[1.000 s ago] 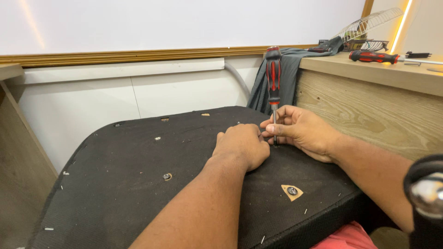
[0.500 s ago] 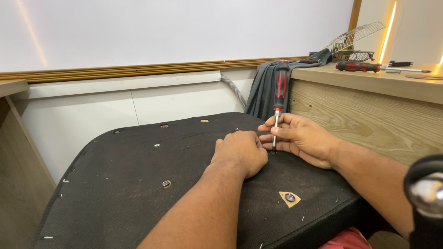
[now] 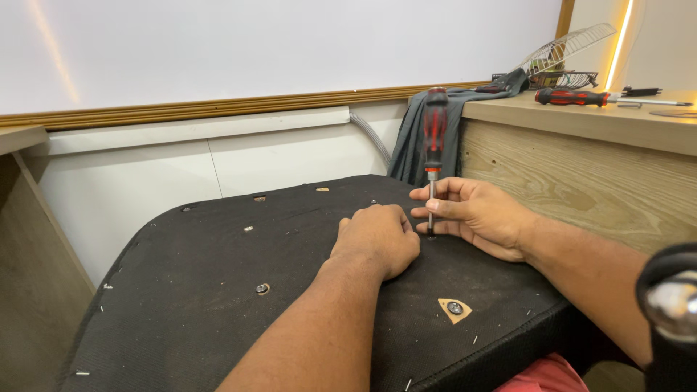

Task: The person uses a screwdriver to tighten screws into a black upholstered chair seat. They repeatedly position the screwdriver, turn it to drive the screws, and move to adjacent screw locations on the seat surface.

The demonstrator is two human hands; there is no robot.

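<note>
- Red-and-black-handled screwdriver [image 3: 434,145]: upright, tip on black fabric-covered seat panel [image 3: 218,290] at its 1 o'clock.
- Right hand [image 3: 472,215]: fingers pinching the shaft.
- Left hand [image 3: 376,238]: curled, resting on panel beside tip.

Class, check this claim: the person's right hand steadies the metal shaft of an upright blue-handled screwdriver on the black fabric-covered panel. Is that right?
Not quite. The head view shows the screwdriver has a red and black handle, not blue. The rest stands: the right hand steadies its metal shaft, upright on the black fabric-covered panel.
</note>
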